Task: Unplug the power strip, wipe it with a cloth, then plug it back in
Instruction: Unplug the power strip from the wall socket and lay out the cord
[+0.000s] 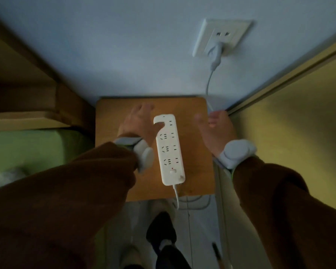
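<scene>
A white power strip [169, 150] lies lengthwise on a small wooden table [194, 113], its switch end towards me. Its cord [176, 197] drops off the near edge. A white plug [217, 51] sits in the wall socket [229, 30] above the table, and its cable [209, 84] hangs down behind the table's right corner. My left hand [138, 123] rests flat on the table left of the strip, fingers spread, thumb on the strip's far end. My right hand [215, 131] hovers with spread fingers over the table's right edge, blurred, close to the hanging cable.
A green mattress [37, 148] and wooden bed frame [27, 84] close in the left side. On the mattress lies a pale crumpled thing [6, 177]. A yellowish cabinet panel [289, 113] stands on the right. My dark-shod foot [161, 230] is on the floor below the table.
</scene>
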`<act>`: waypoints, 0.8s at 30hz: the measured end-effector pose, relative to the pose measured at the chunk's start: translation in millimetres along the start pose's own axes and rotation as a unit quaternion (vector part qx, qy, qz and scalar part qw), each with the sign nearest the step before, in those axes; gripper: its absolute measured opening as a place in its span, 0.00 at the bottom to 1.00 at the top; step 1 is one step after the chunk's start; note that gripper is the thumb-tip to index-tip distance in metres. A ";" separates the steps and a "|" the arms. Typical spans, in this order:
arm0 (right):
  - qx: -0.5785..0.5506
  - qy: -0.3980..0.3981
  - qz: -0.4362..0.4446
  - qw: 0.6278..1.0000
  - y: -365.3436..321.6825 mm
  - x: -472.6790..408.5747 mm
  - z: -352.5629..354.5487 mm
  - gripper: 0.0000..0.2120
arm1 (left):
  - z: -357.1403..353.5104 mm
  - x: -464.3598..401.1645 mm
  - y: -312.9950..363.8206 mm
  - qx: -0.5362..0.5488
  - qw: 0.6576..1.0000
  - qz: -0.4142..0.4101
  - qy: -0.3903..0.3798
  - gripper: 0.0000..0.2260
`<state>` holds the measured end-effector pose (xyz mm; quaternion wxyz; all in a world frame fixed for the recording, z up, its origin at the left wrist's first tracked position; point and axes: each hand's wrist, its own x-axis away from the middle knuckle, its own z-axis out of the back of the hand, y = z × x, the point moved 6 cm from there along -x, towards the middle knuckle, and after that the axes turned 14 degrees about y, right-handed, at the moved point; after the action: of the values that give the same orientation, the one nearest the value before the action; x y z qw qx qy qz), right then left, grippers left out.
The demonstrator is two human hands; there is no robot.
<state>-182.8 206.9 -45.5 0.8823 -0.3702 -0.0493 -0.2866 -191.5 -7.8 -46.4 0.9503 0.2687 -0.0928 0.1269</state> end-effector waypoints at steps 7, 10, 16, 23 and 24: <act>-0.011 0.074 0.108 0.991 -92.5 -35.5 51.9 0.24 | 25.5 -32.6 118.2 0.179 0.982 -0.041 0.047 0.20; 0.007 0.126 0.164 0.978 -112.9 -41.5 63.8 0.19 | 27.6 -40.8 134.0 0.217 0.974 -0.022 0.065 0.16; 0.011 0.133 0.177 0.975 -124.0 -55.0 63.1 0.18 | 26.5 -51.6 142.9 0.215 0.971 0.009 0.101 0.06; 0.037 0.104 0.188 0.976 -133.1 -64.4 65.6 0.15 | 22.9 -60.2 147.3 0.206 0.971 0.016 0.117 0.06; 0.037 0.100 0.189 0.976 -132.6 -64.5 65.8 0.15 | 21.0 -60.6 147.1 0.208 0.971 0.018 0.119 0.06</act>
<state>-300.0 207.6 65.5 0.9341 -0.3090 0.0998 -0.1482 -294.2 90.5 28.1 0.8752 0.4421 0.0442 0.1913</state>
